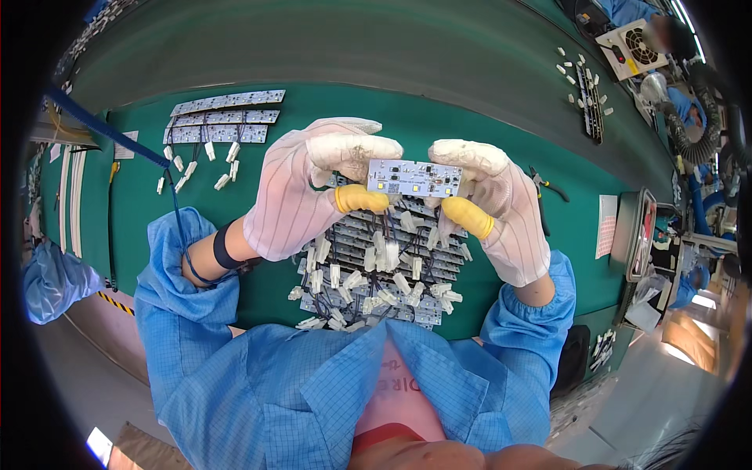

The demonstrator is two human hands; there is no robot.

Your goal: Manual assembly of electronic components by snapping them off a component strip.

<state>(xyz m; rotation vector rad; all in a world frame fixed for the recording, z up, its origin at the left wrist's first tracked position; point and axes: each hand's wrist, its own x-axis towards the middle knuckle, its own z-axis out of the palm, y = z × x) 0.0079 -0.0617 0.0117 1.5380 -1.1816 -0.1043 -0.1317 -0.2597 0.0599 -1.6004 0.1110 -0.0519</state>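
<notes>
At the centre of the head view, above a green work surface [486, 94], both gloved hands hold 1 small white circuit board [414, 178] level and face-up, apparently so its component side is presented for viewing. Left hand [301, 196] grips the board's left end, its yellow-capped thumb [360, 198] under the lower edge and the fingers curled over the top; right hand [493, 207] mirrors this at the right end, with a yellow fingertip cover [468, 217] below the board. Both hands are closed on the board, pinching it by the edges only, which keeps the gloves off the populated face. Directly beneath lies a pile of similar boards [376, 274] with white plug connectors on short wires, close to the body and within easy reach. Farther off to the left, 3 long board strips [223, 117] lie in parallel rows, with loose white connectors [196, 164] just below them. A dark wrist strap [223, 247] sits on the left forearm, its blue cord [110, 129] running up and left. To the right, small cutters [548, 188] rest on the surface. Top right, a dark strip with scattered connectors [587, 94] lies well apart, beside a box with a round fan grille [630, 48]. Blue sleeves [188, 313] enter from the lower edge.
</notes>
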